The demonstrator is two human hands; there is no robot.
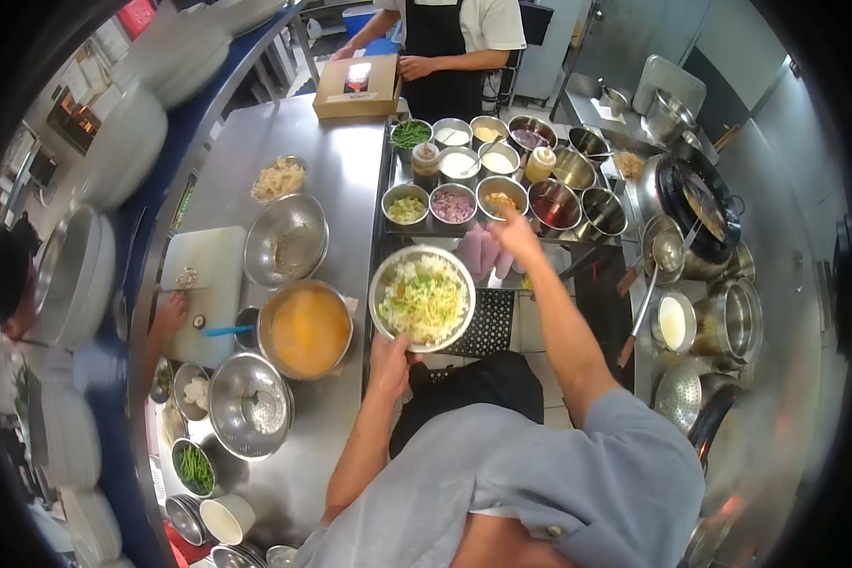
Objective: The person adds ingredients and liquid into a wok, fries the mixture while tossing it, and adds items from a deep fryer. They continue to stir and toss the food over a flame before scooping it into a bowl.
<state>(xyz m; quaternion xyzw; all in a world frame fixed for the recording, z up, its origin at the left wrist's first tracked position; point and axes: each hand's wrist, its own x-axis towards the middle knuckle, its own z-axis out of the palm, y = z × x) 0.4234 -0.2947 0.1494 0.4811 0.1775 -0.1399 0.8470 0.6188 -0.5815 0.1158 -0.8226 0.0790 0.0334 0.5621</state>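
Note:
My left hand grips the near rim of a round metal bowl, thumb over the edge. White rice and shredded pale green vegetable fill that bowl, which I hold off the counter, in front of my body. Stretched forward, my right hand has its fingers bunched at the near edge of a metal container of chopped orange-yellow food. What those fingertips hold, if anything, is too small to make out. Chopped purple onion stands in the container to the left, dark red liquid in the one to the right.
On the left steel counter are a bowl of orange liquid, a colander and a cutting board with another person's hand. Across, a person in a black apron handles a cardboard box. A wok stands right.

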